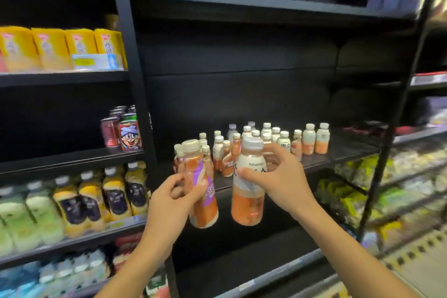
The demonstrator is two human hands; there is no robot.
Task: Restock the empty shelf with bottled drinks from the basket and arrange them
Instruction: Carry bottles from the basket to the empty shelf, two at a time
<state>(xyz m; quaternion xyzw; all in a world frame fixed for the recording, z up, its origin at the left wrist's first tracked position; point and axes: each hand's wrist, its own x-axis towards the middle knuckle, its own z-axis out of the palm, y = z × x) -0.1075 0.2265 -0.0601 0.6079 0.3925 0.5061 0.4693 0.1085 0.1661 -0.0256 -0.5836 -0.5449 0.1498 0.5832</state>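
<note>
My left hand (175, 197) grips an orange drink bottle with a purple and white label (202, 186), held upright in front of the black shelf (338, 152). My right hand (278, 176) grips a second orange bottle with a white label and pale cap (249, 186), just to the right of the first. Both bottles hang in the air at the shelf's front edge. On that shelf stand several small bottles of the same kind (266, 143), clustered from its left end towards the right. No basket is in view.
A black upright post (135, 80) bounds the shelf on the left. Beyond it are cans (123, 132), yellow packets (60, 46) and rows of bottled drinks (84, 198). Another black post (396, 113) stands at the right, with blurred packaged goods past it. Higher shelves look dark.
</note>
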